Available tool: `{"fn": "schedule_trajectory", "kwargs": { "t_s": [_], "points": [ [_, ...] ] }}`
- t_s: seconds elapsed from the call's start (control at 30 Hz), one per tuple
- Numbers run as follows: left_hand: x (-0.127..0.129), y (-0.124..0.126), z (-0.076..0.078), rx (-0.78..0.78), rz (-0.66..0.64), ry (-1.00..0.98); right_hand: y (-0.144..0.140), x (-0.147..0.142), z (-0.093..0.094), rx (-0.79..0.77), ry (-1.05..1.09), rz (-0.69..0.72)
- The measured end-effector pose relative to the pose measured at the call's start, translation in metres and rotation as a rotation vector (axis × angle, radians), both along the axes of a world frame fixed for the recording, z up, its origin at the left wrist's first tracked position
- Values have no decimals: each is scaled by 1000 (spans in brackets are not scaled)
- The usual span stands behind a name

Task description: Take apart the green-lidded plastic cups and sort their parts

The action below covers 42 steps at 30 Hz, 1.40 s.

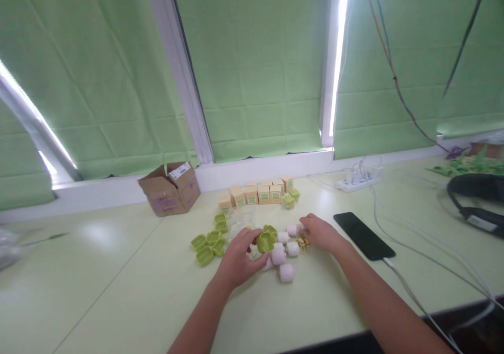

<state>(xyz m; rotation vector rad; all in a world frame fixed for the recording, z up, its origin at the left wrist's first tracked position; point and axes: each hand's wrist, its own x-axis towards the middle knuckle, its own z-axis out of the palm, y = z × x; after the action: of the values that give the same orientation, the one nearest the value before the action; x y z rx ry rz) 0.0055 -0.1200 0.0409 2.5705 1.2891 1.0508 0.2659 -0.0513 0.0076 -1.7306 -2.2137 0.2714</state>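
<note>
Two bare forearms enter the view from the 6 o'clock edge and end in the left hand point(239, 257) and the right hand point(321, 232). No sleeve, glove, watch, band or ring is visible on either arm from the frame edge to the fingers. Fingernails are too blurred to describe. No other part of the person's body appears.

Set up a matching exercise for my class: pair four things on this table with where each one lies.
Things:
1. cardboard box
2. black phone
3. power strip
4. green case

Places:
A. at the left hand's fingers
B. back right, by the wall
C. right of the right hand
D. back left, flaps open

Pairs: 1-D, 2-C, 3-B, 4-A
</note>
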Motion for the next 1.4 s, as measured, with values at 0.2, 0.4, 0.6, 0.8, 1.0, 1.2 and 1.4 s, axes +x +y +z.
{"fn": "schedule_trajectory", "kwargs": {
  "t_s": [0.2, 0.4, 0.6, 0.8, 1.0, 1.2, 1.4],
  "points": [
    [0, 1, 0, -3, -13, 6, 0, 1, -3, 9, 4, -18],
    [-2, 3, -3, -9, -17, 11, -8, -3, 6, 198, 57, -76],
    [-1, 4, -3, -10, -14, 20, -30, -28, 26, 418, 424, 303],
    [-1, 2, -2, 6, -41, 23, -49, -57, 24, 403, 451, 557],
    [3, -1, -2, 17, -89, 50, -50, -63, 21, 464, 360, 541],
    [4, -1, -3, 23, -88, 43, -48, -64, 18, 486, 260, 552],
    [3, 1, -5, 2, -123, 15, -48, -65, 19, 504, 260, 545]
  ]
}}
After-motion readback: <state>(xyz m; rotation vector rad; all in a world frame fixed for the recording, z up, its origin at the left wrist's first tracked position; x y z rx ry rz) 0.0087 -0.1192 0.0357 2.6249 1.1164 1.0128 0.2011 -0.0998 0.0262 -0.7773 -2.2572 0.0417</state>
